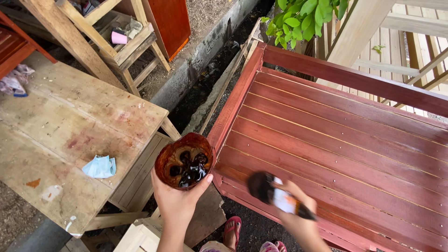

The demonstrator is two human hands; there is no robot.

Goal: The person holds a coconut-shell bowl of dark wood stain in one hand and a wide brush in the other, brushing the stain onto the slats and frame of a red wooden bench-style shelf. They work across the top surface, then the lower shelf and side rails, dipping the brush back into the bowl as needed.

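Observation:
My left hand (176, 200) grips a cut-off plastic cup (183, 161) stained reddish brown, with dark liquid pooled in its lobed bottom. It hangs just left of the red slatted wooden panel (336, 135). My right hand (298, 219) holds a paintbrush (275, 193) with a dark, blurred bristle head and a pale handle. The bristles hover over the panel's near left corner, close to the cup.
A bare stained wooden table (56, 135) with a crumpled blue face mask (100, 167) stands at the left. A concrete gutter (205, 70) runs between the table and the panel. Unpainted wooden frames (116, 42) lie beyond, green leaves (303, 18) at top. My feet in pink sandals (232, 231) are below.

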